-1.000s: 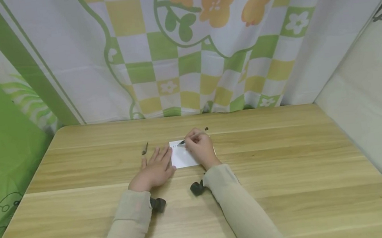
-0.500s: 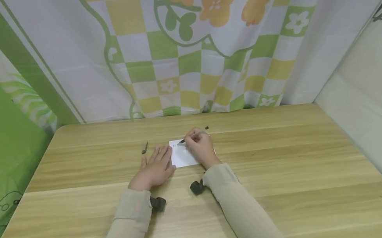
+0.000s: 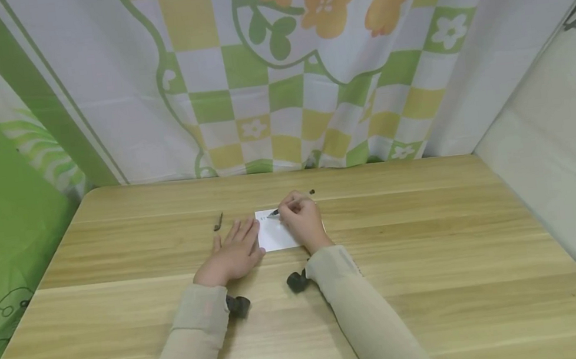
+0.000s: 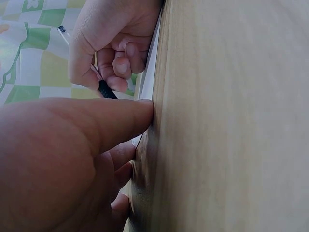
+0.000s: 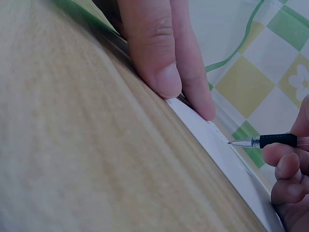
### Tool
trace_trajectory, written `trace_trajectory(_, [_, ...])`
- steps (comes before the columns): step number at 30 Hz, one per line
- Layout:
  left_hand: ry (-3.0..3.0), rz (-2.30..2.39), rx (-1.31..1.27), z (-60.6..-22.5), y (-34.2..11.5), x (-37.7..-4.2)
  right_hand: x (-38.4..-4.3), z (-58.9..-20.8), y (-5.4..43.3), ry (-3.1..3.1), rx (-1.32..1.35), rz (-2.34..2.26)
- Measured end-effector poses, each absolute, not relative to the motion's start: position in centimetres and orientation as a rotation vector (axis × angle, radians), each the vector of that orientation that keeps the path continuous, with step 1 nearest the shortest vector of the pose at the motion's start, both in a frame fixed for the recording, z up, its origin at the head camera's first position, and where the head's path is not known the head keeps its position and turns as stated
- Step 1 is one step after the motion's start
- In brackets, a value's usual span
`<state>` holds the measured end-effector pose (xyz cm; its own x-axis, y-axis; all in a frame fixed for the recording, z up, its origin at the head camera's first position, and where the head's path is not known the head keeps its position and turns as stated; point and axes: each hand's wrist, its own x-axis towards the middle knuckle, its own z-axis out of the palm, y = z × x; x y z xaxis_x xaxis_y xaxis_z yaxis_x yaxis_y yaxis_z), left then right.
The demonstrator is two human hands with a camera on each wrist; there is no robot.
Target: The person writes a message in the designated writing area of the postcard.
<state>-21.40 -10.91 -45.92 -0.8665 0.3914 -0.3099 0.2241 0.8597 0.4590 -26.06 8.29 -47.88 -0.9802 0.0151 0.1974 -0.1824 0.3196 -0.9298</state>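
Paper (image 3: pixel 275 237) lies flat on the bench (image 3: pixel 438 281) between the two hands, with a few tiny dark marks (image 3: pixel 263 218) near its upper left corner. The right hand (image 3: pixel 305 222) pinches the pen (image 5: pixel 277 140) at its black grip, and the tip points at the sheet just beside the marks; whether it touches or hangs just above, I cannot tell. The left hand (image 3: pixel 232 260) is spread, its thumb and some fingertips on the left edge.

The step in hand looks like writing a line rightward. To do it well, the left hand should press just firmly enough to pin that edge, since so light a sheet would probably slide or pivot under the strokes. The marks are small, so level, even spacing calls for short finger moves and light pressure, with the side of the right hand as a steady base. As the line grows, it would be better to shift the right hand along than to stretch the fingers. A slim dark piece (image 3: pixel 218 222), perhaps the cap, lies near the left fingertips, off the paper and out of the way.
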Motion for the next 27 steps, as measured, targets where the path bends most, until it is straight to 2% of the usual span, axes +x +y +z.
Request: trace_trajectory(27, [2.647, 0.592, 0.468, -46.09, -10.99, -21.40, -25.92, -47.78, 8.29, -2.404, 0.136, 1.746])
